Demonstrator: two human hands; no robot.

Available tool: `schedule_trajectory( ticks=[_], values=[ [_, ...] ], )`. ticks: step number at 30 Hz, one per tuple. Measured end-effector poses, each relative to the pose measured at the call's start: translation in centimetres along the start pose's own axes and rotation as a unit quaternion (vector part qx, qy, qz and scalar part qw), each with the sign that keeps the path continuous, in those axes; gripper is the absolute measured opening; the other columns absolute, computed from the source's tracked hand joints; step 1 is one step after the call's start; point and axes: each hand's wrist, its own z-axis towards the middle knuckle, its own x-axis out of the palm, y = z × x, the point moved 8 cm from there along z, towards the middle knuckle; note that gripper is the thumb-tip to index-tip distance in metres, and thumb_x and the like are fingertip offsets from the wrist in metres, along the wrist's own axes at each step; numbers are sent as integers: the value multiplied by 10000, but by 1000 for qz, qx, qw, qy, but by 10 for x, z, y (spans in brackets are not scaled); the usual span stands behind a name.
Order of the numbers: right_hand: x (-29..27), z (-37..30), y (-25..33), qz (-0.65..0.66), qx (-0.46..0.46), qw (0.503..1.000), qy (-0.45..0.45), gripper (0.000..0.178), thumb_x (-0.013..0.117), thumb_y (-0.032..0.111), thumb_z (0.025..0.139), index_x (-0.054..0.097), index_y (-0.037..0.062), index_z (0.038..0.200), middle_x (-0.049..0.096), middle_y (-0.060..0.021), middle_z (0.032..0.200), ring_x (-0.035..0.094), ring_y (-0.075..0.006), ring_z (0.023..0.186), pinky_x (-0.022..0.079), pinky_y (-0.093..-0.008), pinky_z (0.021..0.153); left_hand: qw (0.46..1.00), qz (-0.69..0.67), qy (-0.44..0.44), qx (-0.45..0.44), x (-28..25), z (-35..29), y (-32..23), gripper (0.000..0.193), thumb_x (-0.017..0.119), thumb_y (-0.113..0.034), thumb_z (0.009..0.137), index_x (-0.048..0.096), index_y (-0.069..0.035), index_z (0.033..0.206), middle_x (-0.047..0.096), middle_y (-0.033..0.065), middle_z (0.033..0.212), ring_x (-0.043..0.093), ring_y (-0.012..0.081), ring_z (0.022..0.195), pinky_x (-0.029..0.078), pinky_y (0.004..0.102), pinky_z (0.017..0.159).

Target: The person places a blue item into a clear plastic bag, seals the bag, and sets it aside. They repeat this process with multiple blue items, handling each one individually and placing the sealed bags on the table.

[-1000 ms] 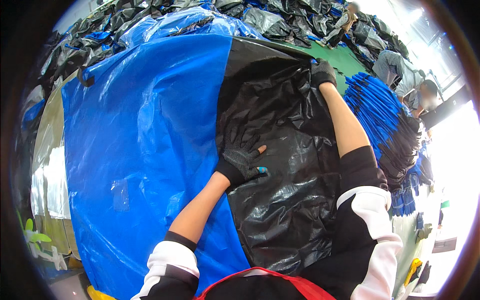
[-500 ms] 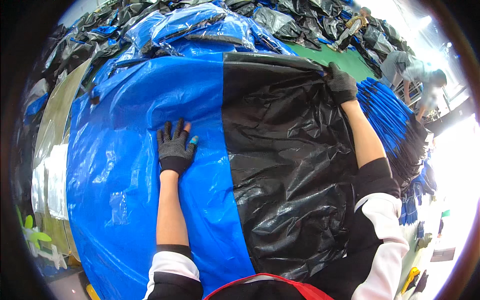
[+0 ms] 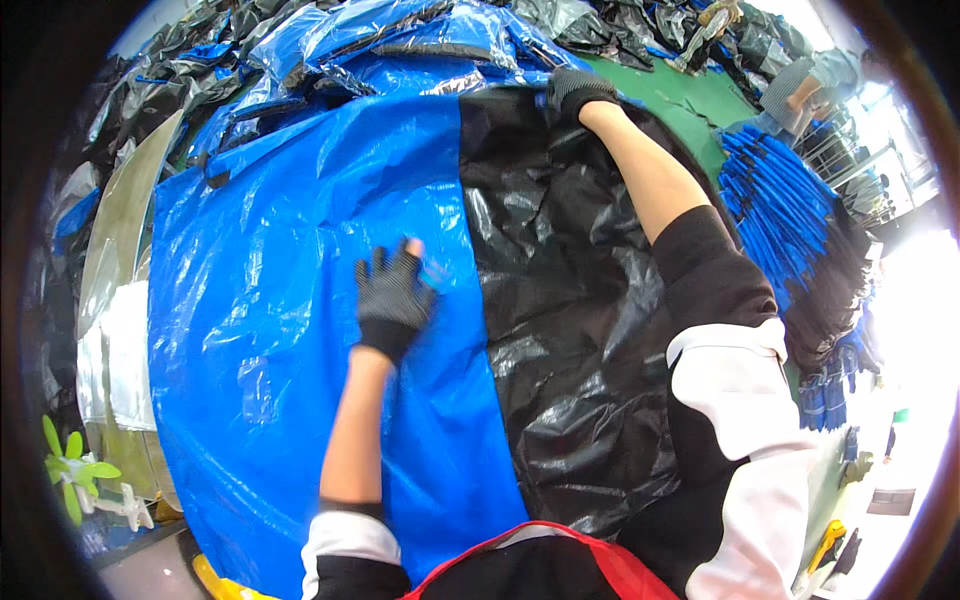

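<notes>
A large plastic tarp lies spread in front of me, with a blue half (image 3: 260,330) on the left and a wrinkled black half (image 3: 580,400) on the right. My left hand (image 3: 390,300), in a dark knit glove with some fingertips bare, rests on the blue half near the seam, its fingers spread and a little blurred. At the far edge of the black part, my right hand (image 3: 580,92) is closed on the tarp's border. What its fingertips pinch is partly hidden by the glove.
Piled blue and black plastic sheeting (image 3: 400,50) fills the far side. To the right stands a stack of folded blue tarps (image 3: 770,200), with a bending co-worker (image 3: 820,85) beyond. A green clip-on fan (image 3: 75,468) and clear plastic sheets (image 3: 130,340) are at the left.
My right hand has moved left along the far edge, drawing the tarp's black corner inward. My left hand has slid right toward the seam.
</notes>
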Motion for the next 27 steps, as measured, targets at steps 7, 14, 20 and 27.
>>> schedule_trajectory(
  ticks=[7,14,20,27],
  values=[
    [-189,-178,24,16,-203,874,-441,207,550,233,856,660,122,990,677,-123,852,653,-317,723,517,-431,599,976,81,13,202,30,-40,-79,726,478,-620,859,379,-189,1434,363,166,1471,300,406,1364,127,641,1091],
    [-72,-443,25,159,-168,960,158,511,646,285,846,510,86,1297,606,-178,898,572,-360,809,437,-461,774,952,119,7,280,54,-19,-88,665,485,-542,899,378,-154,1429,392,151,1455,356,391,1331,214,607,1085],
    [-62,-485,47,143,-193,970,-31,770,701,147,650,445,104,1374,613,-145,1040,594,-330,951,436,-468,801,961,90,-5,260,36,-52,-97,656,481,-530,906,378,-146,1428,389,153,1457,360,383,1327,220,589,1089],
    [-56,-452,69,220,-194,952,85,564,663,150,700,576,180,1256,579,-55,1250,487,-368,1200,356,-538,913,976,3,-53,210,14,-94,-73,646,476,-517,915,377,-135,1426,385,156,1458,365,374,1322,227,568,1094]
  ],
)
